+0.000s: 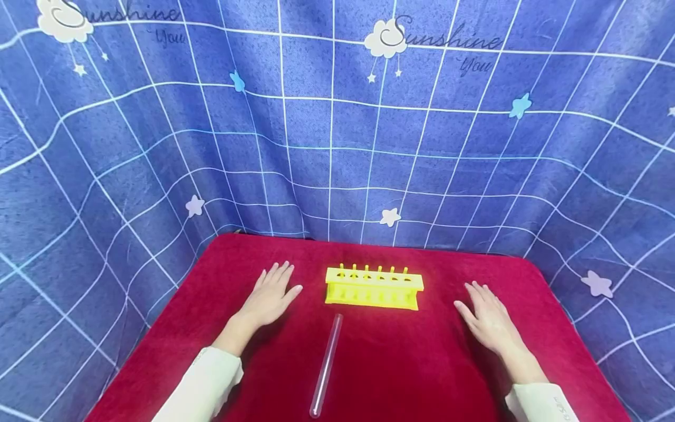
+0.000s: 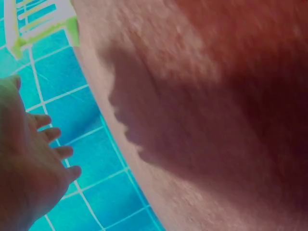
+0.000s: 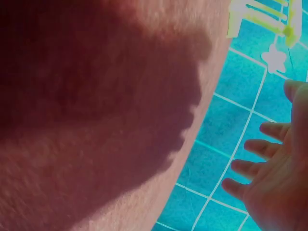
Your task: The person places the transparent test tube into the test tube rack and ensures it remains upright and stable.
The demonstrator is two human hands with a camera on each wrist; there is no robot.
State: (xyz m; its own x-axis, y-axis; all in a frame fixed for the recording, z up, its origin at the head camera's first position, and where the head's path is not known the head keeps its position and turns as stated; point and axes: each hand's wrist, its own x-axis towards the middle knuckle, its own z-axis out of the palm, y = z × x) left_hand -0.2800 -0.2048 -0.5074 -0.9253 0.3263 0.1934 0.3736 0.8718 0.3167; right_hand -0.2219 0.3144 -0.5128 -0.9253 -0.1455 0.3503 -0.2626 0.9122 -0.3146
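A yellow test tube rack [image 1: 374,288] with a row of holes and upright pegs stands near the back middle of the table. In front of it a clear glass test tube [image 1: 327,366] lies flat, its rounded end toward me. My left hand [image 1: 269,296], palm down with fingers extended, is left of the rack and holds nothing. On the other side, my right hand [image 1: 490,319] is also palm down, fingers straight, with nothing in it. Both wrist views show the hands' undersides and a corner of the rack [image 2: 45,26].
A red cloth [image 1: 411,363] covers the table. Behind and on both sides hangs a blue curtain [image 1: 358,170] with white grid lines, stars and clouds, close to the table's far edge.
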